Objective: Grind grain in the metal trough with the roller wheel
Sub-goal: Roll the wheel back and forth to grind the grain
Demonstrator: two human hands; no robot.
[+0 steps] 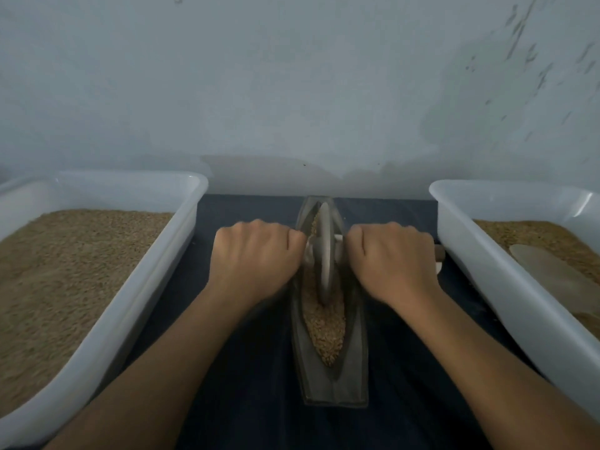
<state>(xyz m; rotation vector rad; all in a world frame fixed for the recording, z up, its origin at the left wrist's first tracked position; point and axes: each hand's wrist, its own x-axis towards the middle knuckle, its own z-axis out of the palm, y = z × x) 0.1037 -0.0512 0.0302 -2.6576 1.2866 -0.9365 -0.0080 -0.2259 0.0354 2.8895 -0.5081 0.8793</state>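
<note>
Metal trough (334, 378) lengthwise on dark cloth (246, 401), grain (328, 332) along its channel. Roller wheel (324, 251) upright in trough's far half; left hand (256, 258) and right hand (393, 261) clamped on axle either side, for even downward pressure. White tubs (130, 303) of grain flanking trough.

Both forearms bare, reaching forward, roughly parallel. Left hand (255, 254) fisted, knuckles up, grip closed on the axle handle (339, 238). Right hand (394, 258) likewise, closed on the same handle's other end.
</note>
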